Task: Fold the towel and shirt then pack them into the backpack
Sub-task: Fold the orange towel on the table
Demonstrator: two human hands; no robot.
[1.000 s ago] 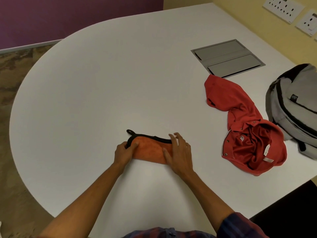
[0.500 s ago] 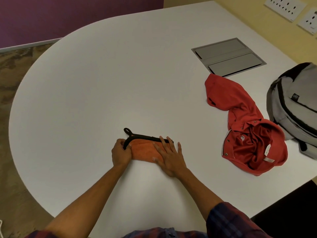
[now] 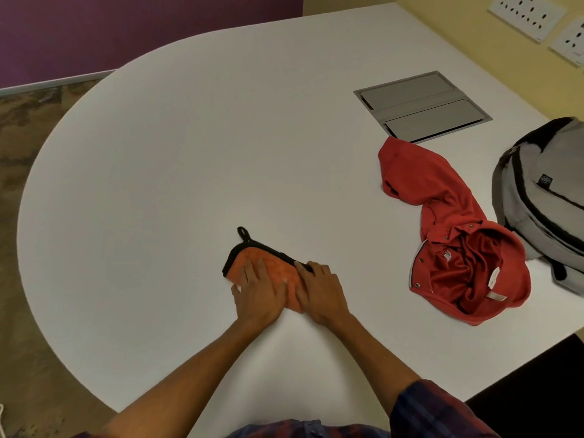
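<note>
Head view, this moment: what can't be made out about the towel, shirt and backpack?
- Orange towel: its near part lies under the left hand and right hand, so the fold count is unclear.
- Grey backpack: cut off by the right edge; whether it is open cannot be told.
- Red shirt: crumpled, label print too small to read.

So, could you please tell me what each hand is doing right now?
Left hand: open, flat on the towel.
Right hand: open, pressing the towel.
</note>
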